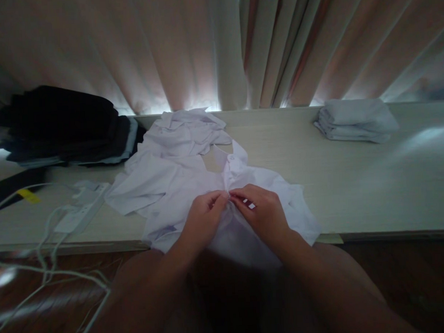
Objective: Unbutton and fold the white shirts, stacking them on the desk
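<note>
A white collared shirt [269, 182] lies spread on the pale ledge, its lower part hanging over the front edge toward my lap. The collar stands up at the far end, and one button shows just beneath it. My left hand [207, 213] pinches the front placket below the collar from the left. From the right, my right hand [260, 209] pinches the same strip, its fingertips meeting those of the left. Whatever small part sits between the fingertips is hidden. More crumpled white clothing [170, 158] lies against the shirt at the left.
A dark pile of folded clothes [67, 125] stands at the back left. Nearer, a white power strip [81, 210] with several cables [46, 250] trails off the ledge [372, 190]. Folded white cloth [359, 120] sits at the back right. Curtains [181, 51] hang behind.
</note>
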A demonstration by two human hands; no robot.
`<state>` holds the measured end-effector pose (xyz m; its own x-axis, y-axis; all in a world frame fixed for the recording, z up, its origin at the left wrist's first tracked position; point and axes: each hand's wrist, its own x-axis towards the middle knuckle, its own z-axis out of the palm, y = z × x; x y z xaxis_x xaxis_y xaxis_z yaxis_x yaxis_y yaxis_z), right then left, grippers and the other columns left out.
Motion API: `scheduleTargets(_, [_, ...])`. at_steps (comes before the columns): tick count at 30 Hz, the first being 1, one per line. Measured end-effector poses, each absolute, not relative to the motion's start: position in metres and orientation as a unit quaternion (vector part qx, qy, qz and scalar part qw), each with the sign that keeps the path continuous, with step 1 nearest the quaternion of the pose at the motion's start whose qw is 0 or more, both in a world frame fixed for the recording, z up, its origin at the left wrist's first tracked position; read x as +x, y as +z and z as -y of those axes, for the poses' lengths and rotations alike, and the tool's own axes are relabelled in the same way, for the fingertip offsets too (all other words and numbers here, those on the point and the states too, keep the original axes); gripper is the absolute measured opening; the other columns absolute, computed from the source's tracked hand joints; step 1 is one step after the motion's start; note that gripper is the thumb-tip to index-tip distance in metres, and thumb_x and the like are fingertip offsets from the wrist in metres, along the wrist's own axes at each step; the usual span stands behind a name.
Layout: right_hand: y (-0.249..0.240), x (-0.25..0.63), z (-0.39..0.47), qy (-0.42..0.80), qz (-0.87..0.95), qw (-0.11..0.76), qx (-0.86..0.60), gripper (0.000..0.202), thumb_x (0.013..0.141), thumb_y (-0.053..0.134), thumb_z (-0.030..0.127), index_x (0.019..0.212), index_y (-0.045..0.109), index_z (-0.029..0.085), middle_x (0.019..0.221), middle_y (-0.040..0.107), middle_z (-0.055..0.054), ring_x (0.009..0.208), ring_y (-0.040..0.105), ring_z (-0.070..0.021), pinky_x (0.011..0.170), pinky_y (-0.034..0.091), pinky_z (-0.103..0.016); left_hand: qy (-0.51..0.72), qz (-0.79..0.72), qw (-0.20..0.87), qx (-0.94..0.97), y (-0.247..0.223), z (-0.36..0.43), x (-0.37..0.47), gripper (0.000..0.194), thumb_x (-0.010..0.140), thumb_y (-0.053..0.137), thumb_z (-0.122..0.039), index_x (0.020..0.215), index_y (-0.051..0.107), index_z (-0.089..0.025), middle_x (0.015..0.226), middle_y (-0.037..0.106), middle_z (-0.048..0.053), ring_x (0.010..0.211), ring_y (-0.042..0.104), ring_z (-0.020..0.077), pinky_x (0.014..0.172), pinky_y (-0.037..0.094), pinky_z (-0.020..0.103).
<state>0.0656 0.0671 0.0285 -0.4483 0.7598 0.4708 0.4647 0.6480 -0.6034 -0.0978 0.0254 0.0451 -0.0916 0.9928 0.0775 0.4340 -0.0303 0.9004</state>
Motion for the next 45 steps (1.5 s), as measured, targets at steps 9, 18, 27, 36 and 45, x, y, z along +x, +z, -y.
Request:
scheduleTargets(9, [0.024, 0.061, -0.064, 0.188, 0.832, 0.386, -0.35, 0.015, 0.095, 0.063, 0.023, 0.096, 0.077, 0.018, 0.088, 0.075, -0.007, 0.08, 0.069, -0.0183, 0.075, 0.051, -0.03, 0.329, -0.628, 0.31, 0.634, 0.047, -0.029, -0.106, 0.037, 0.096, 0.047, -0.032, 0.066, 0.062, -0.018, 0.067, 0.066, 0.0, 0.068, 0.058, 0.0167, 0.066, 0.042, 0.026])
scheduleTargets(18, [0.034, 0.071, -0.078, 0.49, 0.722, 0.338, -0.352, 0.021, 0.09, 0.069, 0.028, 0.109, 0.077, 0.024, 0.08, 0.074, 0.0, 0.064, 0.062, -0.0128, 0.063, 0.05, -0.026, 0.312, -0.594, 0.333, 0.663, 0.038, -0.027, -0.104, 0.034, 0.099, 0.04, -0.031, 0.086, 0.069, -0.019, 0.087, 0.072, 0.003, 0.088, 0.064, 0.0204, 0.081, 0.046, 0.03])
scheduleTargets(27, [0.035, 0.078, -0.085, 0.516, 0.71, 0.323, -0.354, 0.016, 0.088, 0.07, 0.028, 0.1, 0.078, 0.022, 0.084, 0.076, -0.002, 0.065, 0.065, -0.014, 0.063, 0.052, -0.027, 0.308, -0.577, 0.315, 0.688, 0.042, -0.023, -0.1, 0.023, 0.093, 0.053, -0.031, 0.098, 0.072, -0.019, 0.099, 0.074, 0.004, 0.092, 0.066, 0.0208, 0.084, 0.048, 0.03])
scheduleTargets(36, [0.033, 0.082, -0.088, 0.444, 0.765, 0.311, -0.347, 0.015, 0.091, 0.068, 0.025, 0.101, 0.078, 0.024, 0.089, 0.077, -0.001, 0.071, 0.068, -0.014, 0.069, 0.053, -0.027, 0.301, -0.565, 0.352, 0.683, 0.038, -0.028, -0.096, 0.029, 0.092, 0.048, -0.023, 0.106, 0.073, -0.017, 0.103, 0.073, 0.006, 0.101, 0.066, 0.0216, 0.094, 0.047, 0.032])
scheduleTargets(45, [0.035, 0.089, -0.095, 0.423, 0.784, 0.305, -0.337, 0.013, 0.09, 0.069, 0.028, 0.099, 0.078, 0.023, 0.093, 0.077, -0.001, 0.076, 0.068, -0.0137, 0.069, 0.052, -0.025, 0.292, -0.569, 0.4, 0.656, 0.041, -0.035, -0.097, 0.029, 0.094, 0.049, -0.033, 0.103, 0.074, -0.019, 0.094, 0.075, 0.003, 0.095, 0.066, 0.0225, 0.09, 0.049, 0.033])
